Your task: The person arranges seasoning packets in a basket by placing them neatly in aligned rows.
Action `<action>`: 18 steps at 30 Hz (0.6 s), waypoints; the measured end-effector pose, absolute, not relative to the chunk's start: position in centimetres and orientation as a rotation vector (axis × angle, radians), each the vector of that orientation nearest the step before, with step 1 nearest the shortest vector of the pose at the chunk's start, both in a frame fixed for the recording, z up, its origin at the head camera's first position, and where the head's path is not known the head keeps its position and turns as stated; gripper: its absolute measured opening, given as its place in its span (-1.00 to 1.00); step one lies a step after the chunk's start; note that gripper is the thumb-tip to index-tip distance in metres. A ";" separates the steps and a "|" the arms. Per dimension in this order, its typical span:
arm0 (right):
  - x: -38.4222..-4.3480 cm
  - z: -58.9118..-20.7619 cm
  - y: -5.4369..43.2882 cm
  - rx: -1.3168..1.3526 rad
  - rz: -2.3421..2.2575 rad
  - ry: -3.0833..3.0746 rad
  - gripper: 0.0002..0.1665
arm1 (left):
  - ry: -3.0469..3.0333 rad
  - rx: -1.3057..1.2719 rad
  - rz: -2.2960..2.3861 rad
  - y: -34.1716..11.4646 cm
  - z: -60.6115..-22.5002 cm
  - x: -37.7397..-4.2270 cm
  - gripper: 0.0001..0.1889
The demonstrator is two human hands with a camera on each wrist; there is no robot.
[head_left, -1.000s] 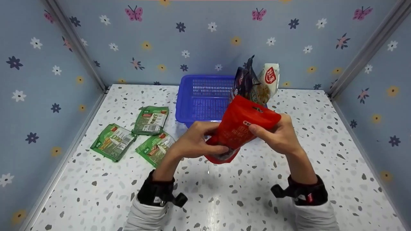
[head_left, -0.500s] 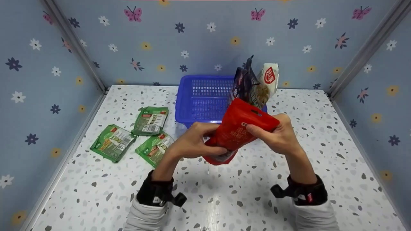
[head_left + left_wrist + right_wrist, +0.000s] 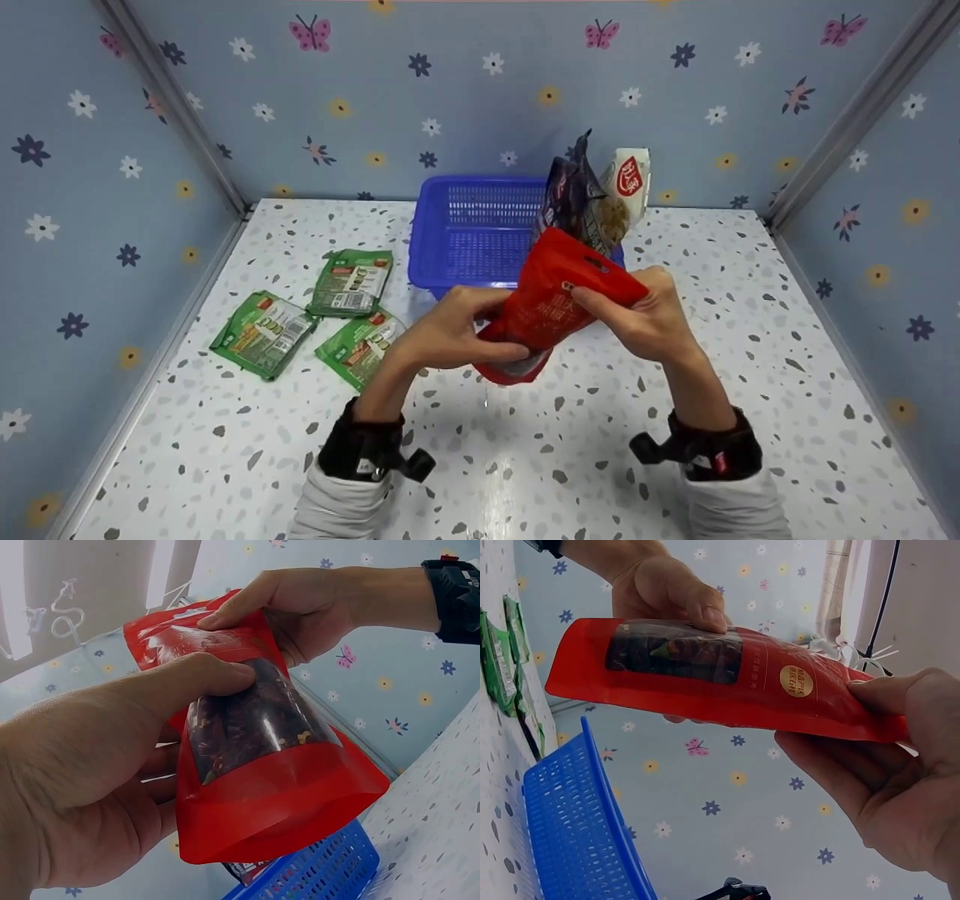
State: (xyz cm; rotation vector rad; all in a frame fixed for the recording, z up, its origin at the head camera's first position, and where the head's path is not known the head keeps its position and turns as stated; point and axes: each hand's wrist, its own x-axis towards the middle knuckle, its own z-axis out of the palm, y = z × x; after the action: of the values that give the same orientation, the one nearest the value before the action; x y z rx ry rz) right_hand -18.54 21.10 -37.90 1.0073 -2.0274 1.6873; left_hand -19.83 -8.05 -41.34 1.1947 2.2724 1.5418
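Observation:
Both hands hold a red stand-up pouch (image 3: 559,292) in front of the basket. Through its clear window, in the left wrist view, dark dried chillies (image 3: 255,720) show. The left hand (image 3: 457,330) grips the pouch's lower end, thumb (image 3: 225,675) across the window. At the upper end, near the hang hole, the right hand (image 3: 649,311) pinches it between thumb and fingers. Behind the pouch stands a blue plastic basket (image 3: 431,247). A dark purple bag (image 3: 566,191) and a white-topped bag (image 3: 628,184) stand upright at the basket's right side, partly hidden by the pouch.
Several green packets lie on the speckled table (image 3: 487,465) left of the basket: one at the back (image 3: 352,281), a leftmost packet (image 3: 266,334) and a front packet (image 3: 360,349), partly behind the left forearm. Patterned walls (image 3: 480,90) enclose the back and sides.
The pouch's upper end has tilted slightly and shifted a little to the left with the right hand. Both hands keep their hold; the basket and packets stay put.

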 end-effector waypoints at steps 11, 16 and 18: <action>-18.6 -37.6 21.6 0.822 1.712 -2.007 -0.92 | 2.376 1.224 1.492 -9.2 -42.3 -20.9 -0.23; -18.8 -37.3 22.4 0.677 1.650 -1.982 -0.82 | 2.577 1.093 1.413 -10.2 -42.8 -21.6 -0.12; -18.9 -37.2 22.6 0.620 1.637 -1.965 -0.80 | 2.682 1.030 1.362 -10.4 -43.1 -21.9 -0.13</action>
State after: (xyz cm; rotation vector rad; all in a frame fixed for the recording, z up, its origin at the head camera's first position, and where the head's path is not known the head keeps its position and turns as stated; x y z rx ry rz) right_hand -18.93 22.59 -37.23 0.6196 -1.9651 1.6365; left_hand -21.86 -10.45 -43.09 1.0302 2.6824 1.3621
